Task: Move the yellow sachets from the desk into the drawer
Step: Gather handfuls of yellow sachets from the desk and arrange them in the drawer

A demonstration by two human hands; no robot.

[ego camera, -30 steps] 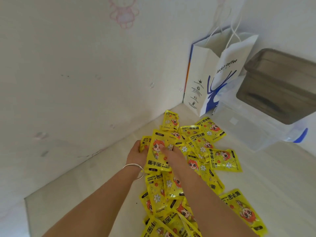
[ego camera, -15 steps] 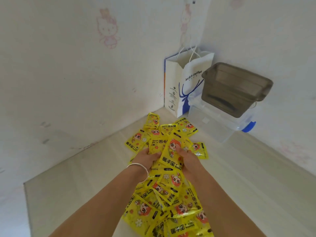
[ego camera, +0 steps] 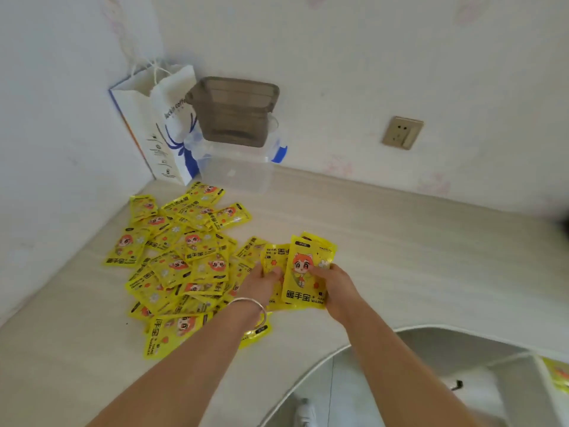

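Head view: both hands (ego camera: 300, 283) hold a bunch of sachets (ego camera: 304, 272) upright; drawer (ego camera: 551, 380) sits low right, nearer my right hand (ego camera: 338, 288).

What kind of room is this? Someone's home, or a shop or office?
Most likely a home, perhaps a bedroom or study corner. A pale wood-look desk sits in a corner of walls with faint pink cartoon wallpaper, a wall socket above it, and a coffee-shop paper bag beside stacked plastic storage boxes.

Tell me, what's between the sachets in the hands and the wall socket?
Only bare desk, then wall, between the held sachets and the socket, in the head view.
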